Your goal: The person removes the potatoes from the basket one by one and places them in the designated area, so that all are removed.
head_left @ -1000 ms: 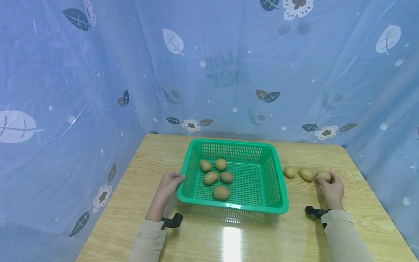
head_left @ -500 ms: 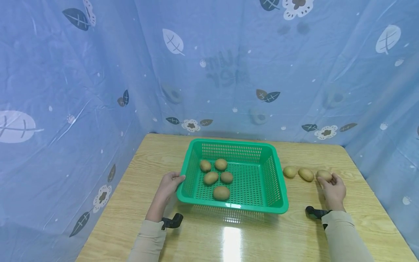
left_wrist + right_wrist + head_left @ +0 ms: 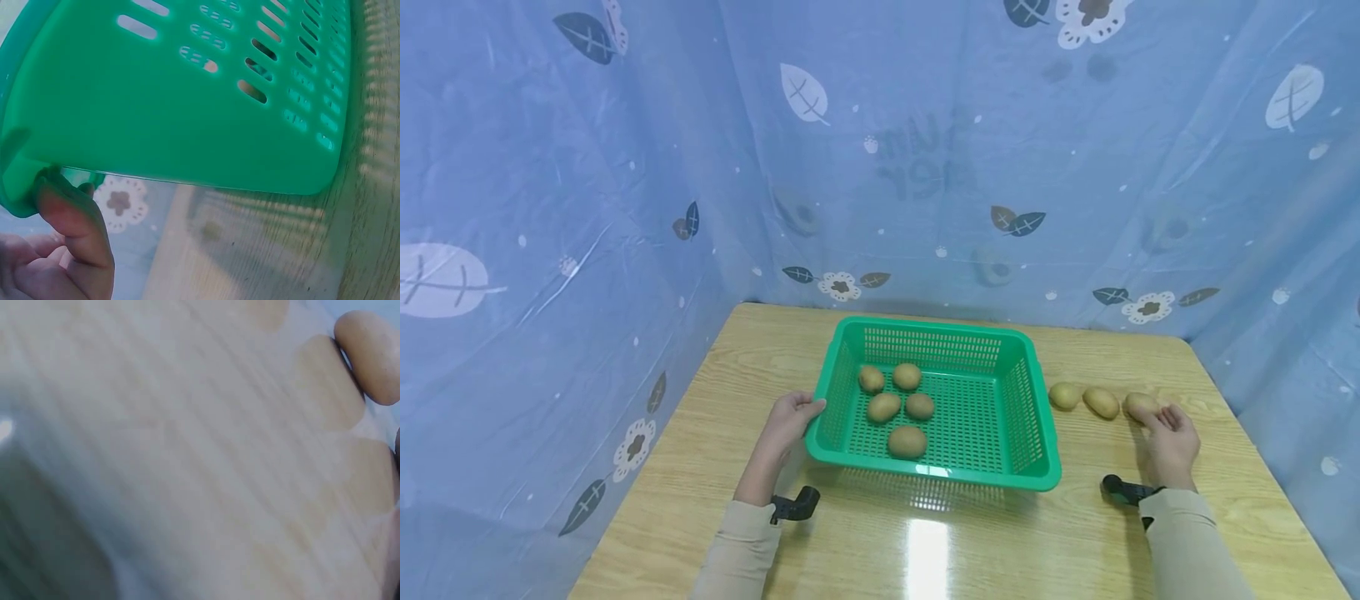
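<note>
Here, the left hand (image 3: 787,425) grips the green basket (image 3: 1000,478) by its left rim (image 3: 829,367), while the right hand (image 3: 1174,440), its grip indeterminable, lies at the rightmost potato (image 3: 1138,402) on the counter (image 3: 1037,546).

A wood-grain table (image 3: 767,342) stretches below the left hand (image 3: 787,423) and the right hand (image 3: 1174,437), with a white glare (image 3: 927,557) between them — closer to the wearer. Blue curtain (image 3: 925,75) hangs beyond both hands and down either side, printed with leaves (image 3: 804,92), flowers (image 3: 839,287) and — high between the hands — dim lettering (image 3: 919,175).
</note>
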The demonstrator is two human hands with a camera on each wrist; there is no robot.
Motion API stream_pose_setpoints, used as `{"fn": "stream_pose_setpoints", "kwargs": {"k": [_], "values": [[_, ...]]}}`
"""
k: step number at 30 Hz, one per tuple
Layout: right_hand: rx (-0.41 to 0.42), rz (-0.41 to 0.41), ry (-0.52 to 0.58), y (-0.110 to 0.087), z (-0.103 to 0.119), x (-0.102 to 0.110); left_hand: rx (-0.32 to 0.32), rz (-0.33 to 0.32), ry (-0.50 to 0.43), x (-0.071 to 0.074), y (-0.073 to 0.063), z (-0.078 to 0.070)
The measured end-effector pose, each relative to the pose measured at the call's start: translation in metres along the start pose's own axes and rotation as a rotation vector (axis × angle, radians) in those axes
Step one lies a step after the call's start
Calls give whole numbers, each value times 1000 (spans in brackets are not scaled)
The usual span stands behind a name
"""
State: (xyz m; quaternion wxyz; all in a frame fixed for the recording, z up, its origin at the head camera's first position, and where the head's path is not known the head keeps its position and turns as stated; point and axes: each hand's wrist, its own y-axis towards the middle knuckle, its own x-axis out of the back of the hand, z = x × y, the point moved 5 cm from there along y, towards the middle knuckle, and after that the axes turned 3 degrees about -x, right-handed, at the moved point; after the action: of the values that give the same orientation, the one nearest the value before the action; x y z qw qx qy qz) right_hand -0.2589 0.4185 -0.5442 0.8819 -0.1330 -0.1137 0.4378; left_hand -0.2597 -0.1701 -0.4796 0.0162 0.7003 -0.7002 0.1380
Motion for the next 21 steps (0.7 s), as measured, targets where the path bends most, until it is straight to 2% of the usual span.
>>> {"fn": "stream_pose_setpoints", "kwargs": {"k": [4, 8, 10, 12, 16, 19, 21], "values": [[0, 3, -28, -3, 7, 1, 5, 2, -8, 0, 1, 0], [53, -16, -96, -8, 19, 0, 15, 2, -10, -1, 2, 3], [84, -22, -79, -12, 26, -2, 11, 4, -8, -1, 1, 2], [112, -24, -28, -15, 34, -6, 14, 11, -5, -1, -4, -7], [190, -4, 58, -23, 53, -18, 18, 6, 9, 0, -5, -10], [256, 5, 75, -31, 69, -28, 19, -10, 19, 0, 1, 0], [297, 13, 64, -37, 78, -35, 15, -7, 16, -1, 2, 0]]}}
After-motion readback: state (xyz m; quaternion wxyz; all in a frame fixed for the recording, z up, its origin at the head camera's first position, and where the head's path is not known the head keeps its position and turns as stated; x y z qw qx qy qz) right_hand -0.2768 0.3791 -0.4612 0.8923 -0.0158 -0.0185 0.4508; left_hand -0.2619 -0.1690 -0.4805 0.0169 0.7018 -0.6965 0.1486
